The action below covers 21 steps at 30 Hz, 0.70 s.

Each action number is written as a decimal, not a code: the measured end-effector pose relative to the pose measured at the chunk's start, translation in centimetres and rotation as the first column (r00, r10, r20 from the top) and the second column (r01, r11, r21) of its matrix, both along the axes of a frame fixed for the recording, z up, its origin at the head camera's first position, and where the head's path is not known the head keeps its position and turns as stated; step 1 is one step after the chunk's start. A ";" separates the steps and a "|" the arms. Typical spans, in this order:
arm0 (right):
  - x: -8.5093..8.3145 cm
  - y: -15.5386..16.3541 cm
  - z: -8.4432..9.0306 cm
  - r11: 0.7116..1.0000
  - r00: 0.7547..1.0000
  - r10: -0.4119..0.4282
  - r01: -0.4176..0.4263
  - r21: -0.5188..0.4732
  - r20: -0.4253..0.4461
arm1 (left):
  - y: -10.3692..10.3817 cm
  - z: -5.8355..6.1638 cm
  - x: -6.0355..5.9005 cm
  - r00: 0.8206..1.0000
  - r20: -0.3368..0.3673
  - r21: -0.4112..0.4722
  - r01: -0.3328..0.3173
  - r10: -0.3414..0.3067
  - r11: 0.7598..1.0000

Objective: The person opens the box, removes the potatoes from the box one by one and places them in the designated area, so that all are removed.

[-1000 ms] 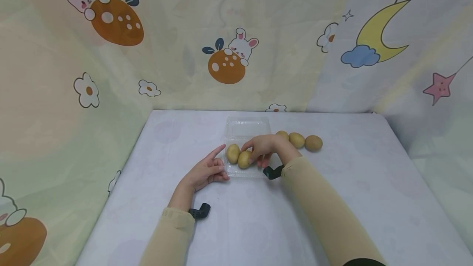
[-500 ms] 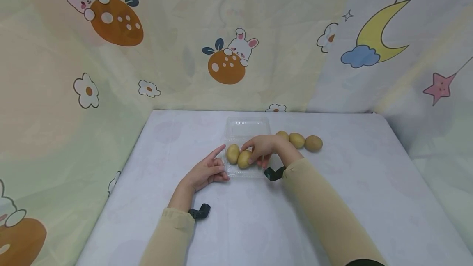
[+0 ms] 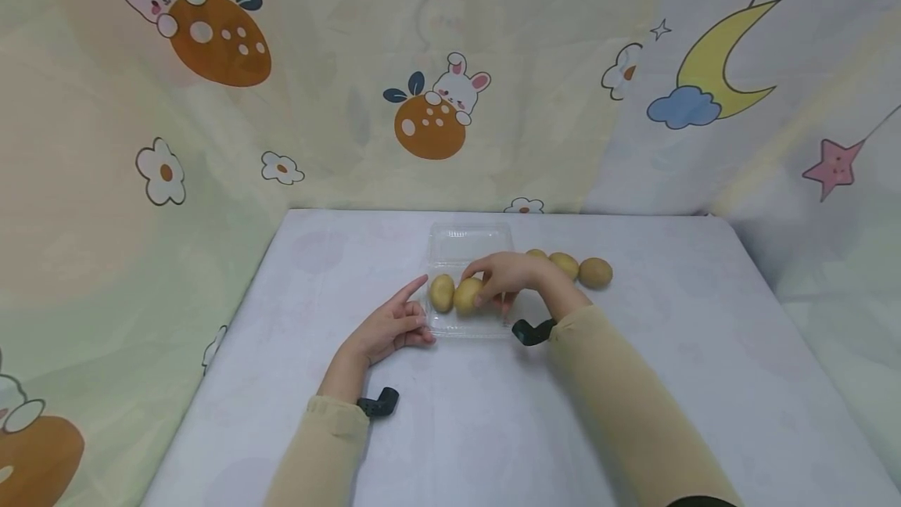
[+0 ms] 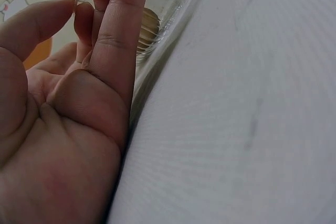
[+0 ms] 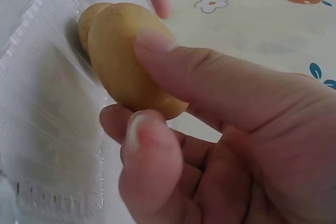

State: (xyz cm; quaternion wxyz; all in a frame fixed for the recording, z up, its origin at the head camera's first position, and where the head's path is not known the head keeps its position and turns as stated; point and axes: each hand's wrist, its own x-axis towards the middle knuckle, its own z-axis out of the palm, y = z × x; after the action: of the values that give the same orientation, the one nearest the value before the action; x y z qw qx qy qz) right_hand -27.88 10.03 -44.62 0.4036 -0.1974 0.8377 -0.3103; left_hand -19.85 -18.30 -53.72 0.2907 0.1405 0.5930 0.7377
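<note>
In the head view my right hand [image 3: 508, 276] pinches a small yellow-brown potato [image 3: 468, 296] over the near half of a clear plastic clamshell box [image 3: 470, 327]. The right wrist view shows the thumb on the side of this potato [image 5: 123, 56], with fingers curled below it. A second potato [image 3: 442, 293] lies in the box close on its left, partly hidden behind the held one in the right wrist view. My left hand [image 3: 387, 329] rests at the box's left edge, one finger stretched along it and the others loosely bent, touching the plastic.
Several more potatoes [image 3: 595, 273] lie in a row on the white-covered table [image 3: 464, 429], right of the box and partly behind the right hand. The box's lid [image 3: 472, 243] lies folded back, away from me. A printed cloth backdrop [image 3: 324, 84] stands behind the table.
My right hand has shifted slightly right and away from me, and the potato it holds has moved back a little. The left hand stays at the box's edge.
</note>
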 end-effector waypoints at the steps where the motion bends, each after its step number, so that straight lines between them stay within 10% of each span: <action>1: 0.0 0.2 0.1 1.000 1.000 -0.003 0.003 -0.008 -0.004 | 0.0 0.0 0.0 1.000 0.002 0.000 0.000 0.000 1.000; 21: 1.5 6.3 0.1 0.955 0.974 -0.216 0.196 -0.221 -0.072 | 0.0 0.3 0.2 1.000 -0.003 -0.014 -0.008 0.008 1.000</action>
State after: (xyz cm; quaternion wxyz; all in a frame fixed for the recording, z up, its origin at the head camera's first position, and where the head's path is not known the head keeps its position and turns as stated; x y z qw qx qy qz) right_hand -26.42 16.29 -44.51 0.3053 -0.1653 0.8341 -0.4286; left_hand -19.70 -18.28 -53.44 0.2876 0.1372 0.5991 0.7345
